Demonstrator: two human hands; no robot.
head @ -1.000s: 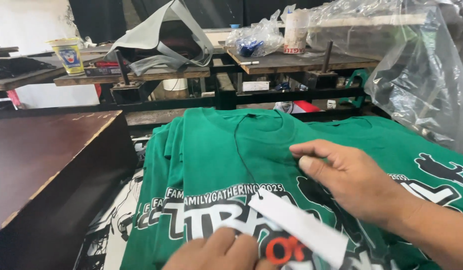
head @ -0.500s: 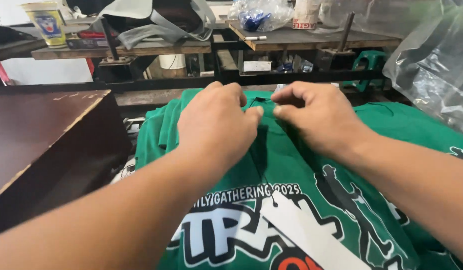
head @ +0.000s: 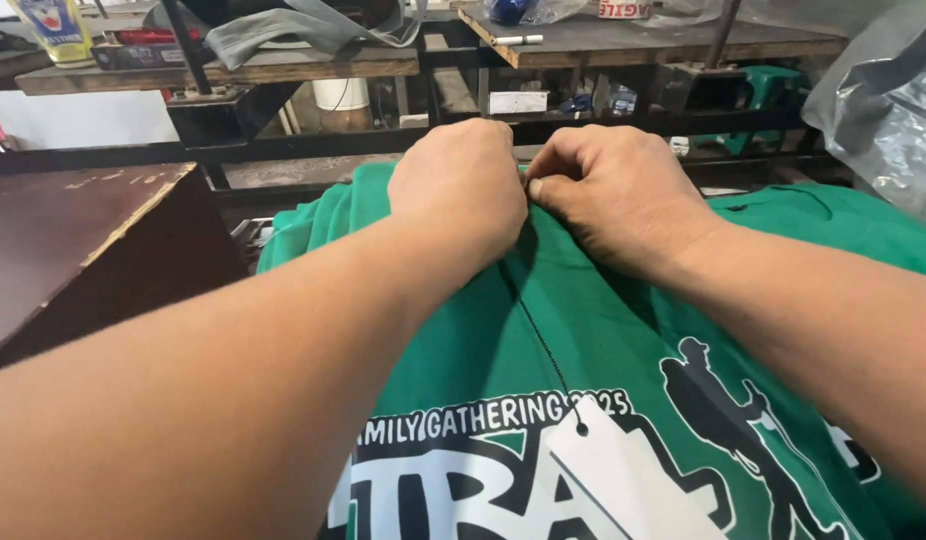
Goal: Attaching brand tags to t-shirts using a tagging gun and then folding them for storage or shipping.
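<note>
Tag (head: pixel 633 485), white paper, lies on the green shirt (head: pixel 583 330) print, its black string (head: pixel 538 330) running up to the collar. Left hand (head: pixel 461 190) and right hand (head: pixel 613 195) both pinch together there, touching. Risk: a hard tug snaps the string or tears the tag's hole.

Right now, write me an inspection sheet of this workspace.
Surface: dark brown board at left; shirts lie beside it.
Job's things: stack of green printed shirts; white tag on a thin black string running up to the collar.
Clutter: grey cloth, yellow container, clear plastic sheet.
Grips: left hand and right hand side by side, both pinching at the collar.
Cables: nothing seen.
Surroundings: black metal frame, wooden shelves.
</note>
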